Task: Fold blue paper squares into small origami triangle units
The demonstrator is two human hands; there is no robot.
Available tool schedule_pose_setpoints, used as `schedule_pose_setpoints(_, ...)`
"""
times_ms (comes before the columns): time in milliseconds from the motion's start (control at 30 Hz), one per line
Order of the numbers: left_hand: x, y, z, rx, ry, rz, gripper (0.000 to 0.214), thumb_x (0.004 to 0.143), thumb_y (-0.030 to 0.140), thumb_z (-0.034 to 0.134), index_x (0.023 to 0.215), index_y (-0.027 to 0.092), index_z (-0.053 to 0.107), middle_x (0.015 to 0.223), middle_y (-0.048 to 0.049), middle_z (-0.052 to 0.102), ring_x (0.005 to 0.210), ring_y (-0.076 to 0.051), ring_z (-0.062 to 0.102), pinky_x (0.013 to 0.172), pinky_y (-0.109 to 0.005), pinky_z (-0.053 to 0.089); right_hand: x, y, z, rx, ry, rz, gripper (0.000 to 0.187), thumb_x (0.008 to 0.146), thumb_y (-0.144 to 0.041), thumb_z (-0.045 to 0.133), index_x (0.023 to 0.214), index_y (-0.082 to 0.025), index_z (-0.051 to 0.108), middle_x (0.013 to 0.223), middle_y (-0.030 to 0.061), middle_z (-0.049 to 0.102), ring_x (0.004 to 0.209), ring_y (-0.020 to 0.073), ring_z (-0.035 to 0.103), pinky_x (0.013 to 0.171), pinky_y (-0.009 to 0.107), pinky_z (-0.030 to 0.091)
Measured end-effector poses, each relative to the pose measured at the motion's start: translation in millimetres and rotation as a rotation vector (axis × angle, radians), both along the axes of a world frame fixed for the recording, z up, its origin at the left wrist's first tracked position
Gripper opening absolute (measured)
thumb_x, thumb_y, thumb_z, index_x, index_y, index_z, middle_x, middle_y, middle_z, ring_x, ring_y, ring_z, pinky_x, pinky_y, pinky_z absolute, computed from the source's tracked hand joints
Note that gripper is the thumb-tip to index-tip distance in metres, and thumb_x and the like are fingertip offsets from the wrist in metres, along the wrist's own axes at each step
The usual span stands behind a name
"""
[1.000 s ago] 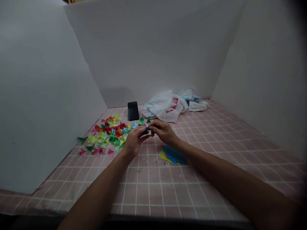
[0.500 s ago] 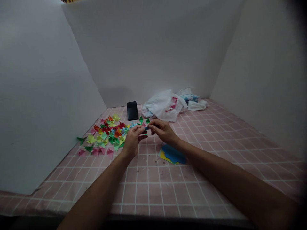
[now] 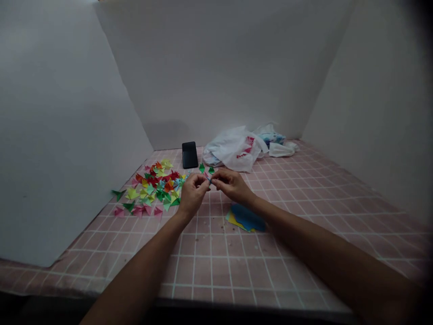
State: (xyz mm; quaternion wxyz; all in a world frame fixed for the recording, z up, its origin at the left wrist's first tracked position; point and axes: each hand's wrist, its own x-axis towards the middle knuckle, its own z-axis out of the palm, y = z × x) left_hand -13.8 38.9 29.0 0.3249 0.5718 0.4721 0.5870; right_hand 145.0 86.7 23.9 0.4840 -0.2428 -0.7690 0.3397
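Note:
My left hand (image 3: 192,195) and my right hand (image 3: 231,184) meet fingertip to fingertip above the pink tiled table (image 3: 304,212). Both pinch one small folded piece of paper (image 3: 209,180), bluish, mostly hidden by the fingers. To the left lies a spread of folded paper triangles (image 3: 154,187) in red, green, yellow, pink and light blue. Two green triangles (image 3: 206,169) sit just beyond my fingers. Under my right wrist lies a small stack of blue and yellow paper sheets (image 3: 246,218).
A black phone (image 3: 189,155) lies flat near the back wall. A crumpled white plastic bag (image 3: 237,152) with more wrappers (image 3: 275,142) sits behind my hands. White boards wall in the table on the left, back and right.
My hands have closed in on each other and the left fingers have curled tighter on the paper. The view has shifted slightly to the right.

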Motion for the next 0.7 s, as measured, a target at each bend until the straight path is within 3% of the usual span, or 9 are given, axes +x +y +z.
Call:
schedule_pose_setpoints(167, -1.7, 1.4, 0.1, 0.025, 0.043, -0.022, 0.009, 0.076, 0.025, 0.067, 0.071, 0.018, 0.063, 0.08, -0.0011, 0.061, 0.073, -0.015, 0.06, 0.068, -0.027, 0.054, -0.3, 2.2, -1.5, -0.075, 0.025, 0.029, 0.016, 0.087, -0.031, 0.063, 0.079, -0.017, 0.066, 0.071, 0.0009, 0.059, 0.06, 0.014, 0.057, 0.056, 0.026, 0.045)
schedule_pose_setpoints(700, -4.8, 1.3, 3.8, 0.087, 0.133, 0.015, 0.007, 0.076, 0.02, 0.066, 0.07, 0.019, 0.064, 0.082, -0.0024, 0.062, 0.079, -0.018, 0.059, 0.074, -0.029, 0.045, 0.7, 1.2, 0.9, -0.002, 0.011, 0.009, 0.015, 0.087, -0.029, 0.064, 0.077, -0.019, 0.064, 0.071, 0.0016, 0.059, 0.063, 0.0146, 0.056, 0.057, 0.026, 0.043)
